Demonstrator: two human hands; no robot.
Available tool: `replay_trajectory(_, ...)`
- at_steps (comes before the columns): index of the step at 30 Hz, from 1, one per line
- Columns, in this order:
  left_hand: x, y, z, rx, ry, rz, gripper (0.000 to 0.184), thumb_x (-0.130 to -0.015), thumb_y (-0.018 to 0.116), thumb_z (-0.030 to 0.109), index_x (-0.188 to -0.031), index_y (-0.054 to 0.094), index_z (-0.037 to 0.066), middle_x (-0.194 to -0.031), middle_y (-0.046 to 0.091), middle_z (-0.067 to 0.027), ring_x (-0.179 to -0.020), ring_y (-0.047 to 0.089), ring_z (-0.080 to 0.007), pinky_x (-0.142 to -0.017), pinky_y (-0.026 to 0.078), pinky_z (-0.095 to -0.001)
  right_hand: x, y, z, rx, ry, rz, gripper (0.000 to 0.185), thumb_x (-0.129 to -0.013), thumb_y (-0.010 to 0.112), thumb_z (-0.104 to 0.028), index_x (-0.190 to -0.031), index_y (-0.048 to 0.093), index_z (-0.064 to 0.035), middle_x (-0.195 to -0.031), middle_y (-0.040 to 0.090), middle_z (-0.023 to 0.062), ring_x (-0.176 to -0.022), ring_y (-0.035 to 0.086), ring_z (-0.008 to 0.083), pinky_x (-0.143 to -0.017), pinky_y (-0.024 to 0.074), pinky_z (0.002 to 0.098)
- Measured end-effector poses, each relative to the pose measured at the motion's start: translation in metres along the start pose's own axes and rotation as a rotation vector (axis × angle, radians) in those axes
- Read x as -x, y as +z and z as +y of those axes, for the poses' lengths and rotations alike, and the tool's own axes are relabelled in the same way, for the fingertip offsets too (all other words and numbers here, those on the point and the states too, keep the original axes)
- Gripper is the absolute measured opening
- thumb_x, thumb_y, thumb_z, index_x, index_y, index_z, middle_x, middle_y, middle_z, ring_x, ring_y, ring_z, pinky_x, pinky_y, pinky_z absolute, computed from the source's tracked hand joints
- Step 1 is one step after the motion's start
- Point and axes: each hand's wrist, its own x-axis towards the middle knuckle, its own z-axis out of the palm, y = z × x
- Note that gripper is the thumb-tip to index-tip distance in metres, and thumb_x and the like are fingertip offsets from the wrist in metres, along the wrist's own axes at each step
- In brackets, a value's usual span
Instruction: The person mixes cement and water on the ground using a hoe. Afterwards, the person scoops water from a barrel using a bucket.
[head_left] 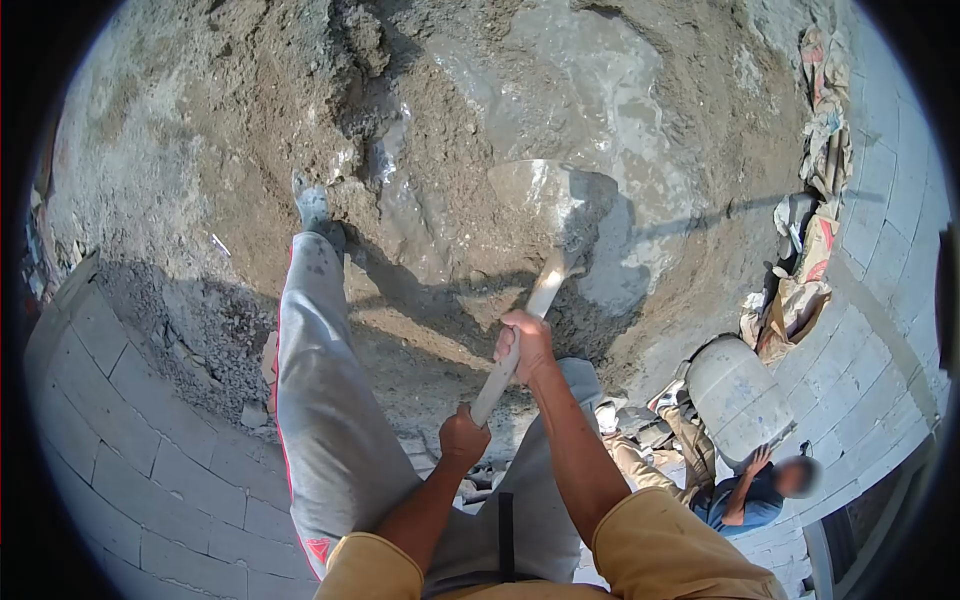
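Both my hands are wrapped round the pale wooden handle of a shovel (543,288). My left hand (464,437) closes over the handle's near end, close to my body. Further along the shaft, my right hand (526,346) grips it about midway. The shovel's wide blade, coated in grey mud, lies against a heap of wet sand and mortar (440,190). Beyond and to the right of the blade spreads a puddle of grey slurry (630,90). How deep the blade sits in the mix cannot be made out.
My mud-covered left foot (314,208) stands in the mix. Block walls (180,440) curve round both sides. Torn paper sacks (820,240) line the right wall. At lower right, a person (745,497) in a dark top touches a grey drum (738,395); rubble lies nearby.
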Motion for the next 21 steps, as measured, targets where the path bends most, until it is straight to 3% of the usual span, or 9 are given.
replay_trajectory(4,-0.001,0.001,-0.003,-0.023,0.084,-0.029,0.036,-0.08,0.081,0.02,-0.109,0.068,0.002,-0.09,0.076,-0.0261,-0.087,0.076,-0.0461,-0.081,0.061,-0.0541,0.018,0.007,0.01,0.202,-0.077,0.23,0.014,-0.09,0.069,-0.008,-0.079,0.06,-0.0074,-0.061,0.052,0.0037,-0.046,0.052,0.0188,-0.047,0.0489,0.0381)
replay_trajectory(8,-0.061,-0.052,0.08,0.184,0.212,0.165,0.025,-0.08,0.081,0.016,-0.094,0.064,0.004,-0.086,0.073,-0.0266,-0.087,0.074,-0.0486,-0.075,0.059,-0.0542,0.045,0.089,-0.082,0.249,-0.5,-0.041,0.016,-0.088,0.067,-0.005,-0.075,0.058,-0.0056,-0.062,0.055,0.0059,-0.048,0.056,0.0187,-0.048,0.0499,0.0368)
replay_trajectory(10,-0.088,-0.11,0.146,0.401,0.303,0.275,0.021,-0.082,0.079,0.011,-0.091,0.063,0.002,-0.083,0.074,-0.0258,-0.087,0.075,-0.0471,-0.074,0.059,-0.0465,0.072,0.159,-0.143,0.273,-0.615,-0.182,0.009,-0.086,0.066,-0.006,-0.084,0.058,-0.0033,-0.064,0.054,0.0059,-0.049,0.054,0.0176,-0.048,0.0501,0.0361)
replay_trajectory(14,-0.132,-0.22,0.227,0.557,0.487,0.541,0.014,-0.085,0.078,0.006,-0.093,0.07,-0.002,-0.079,0.075,-0.0215,-0.075,0.078,-0.0322,-0.071,0.057,-0.0401,0.086,0.297,-0.213,0.414,-1.053,-0.308,0.02,-0.094,0.07,-0.017,-0.088,0.059,-0.0009,-0.069,0.056,0.004,-0.054,0.057,0.013,-0.048,0.0496,0.0309)
replay_trajectory(15,-0.143,-0.235,0.228,0.562,0.484,0.554,0.014,-0.085,0.078,0.006,-0.093,0.07,-0.002,-0.079,0.075,-0.0215,-0.075,0.078,-0.0322,-0.071,0.057,-0.0401,0.073,0.319,-0.216,0.419,-1.054,-0.323,0.02,-0.094,0.07,-0.017,-0.088,0.059,-0.0009,-0.069,0.056,0.004,-0.054,0.057,0.013,-0.048,0.0496,0.0309)
replay_trajectory(17,-0.159,-0.255,0.222,0.617,0.47,0.568,0.015,-0.09,0.077,0.007,-0.092,0.07,-0.006,-0.073,0.073,-0.0169,-0.065,0.071,-0.0227,-0.065,0.056,-0.0398,0.041,0.355,-0.207,0.536,-1.164,-0.436,0.028,-0.095,0.072,-0.023,-0.089,0.061,0.0017,-0.069,0.057,0.0037,-0.054,0.056,0.012,-0.048,0.051,0.0314)
replay_trajectory(18,-0.159,-0.255,0.214,0.618,0.464,0.58,0.015,-0.09,0.077,0.007,-0.092,0.07,-0.006,-0.073,0.073,-0.0169,-0.065,0.071,-0.0227,-0.065,0.056,-0.0398,0.018,0.365,-0.196,0.652,-1.075,-0.337,0.029,-0.096,0.071,-0.023,-0.092,0.061,0.0033,-0.069,0.057,0.0038,-0.054,0.057,0.0124,-0.047,0.0514,0.0321)
replay_trajectory(19,-0.153,-0.245,0.202,0.649,0.319,0.454,0.016,-0.092,0.076,0.009,-0.088,0.07,-0.006,-0.07,0.07,-0.0142,-0.061,0.067,-0.0204,-0.06,0.054,-0.0394,-0.011,0.369,-0.181,0.763,-0.979,-0.233,0.031,-0.096,0.071,-0.024,-0.094,0.062,0.005,-0.069,0.057,0.0039,-0.054,0.057,0.0128,-0.047,0.0518,0.0327)
replay_trajectory(21,-0.144,-0.214,0.178,0.67,0.169,0.316,0.02,-0.094,0.075,0.01,-0.085,0.069,-0.007,-0.067,0.068,-0.0115,-0.057,0.063,-0.018,-0.055,0.051,-0.0391,-0.086,0.359,-0.141,0.962,-0.581,-0.071,0.034,-0.098,0.07,-0.025,-0.102,0.061,0.0072,-0.072,0.057,0.0053,-0.056,0.058,0.0141,-0.045,0.0514,0.0341)
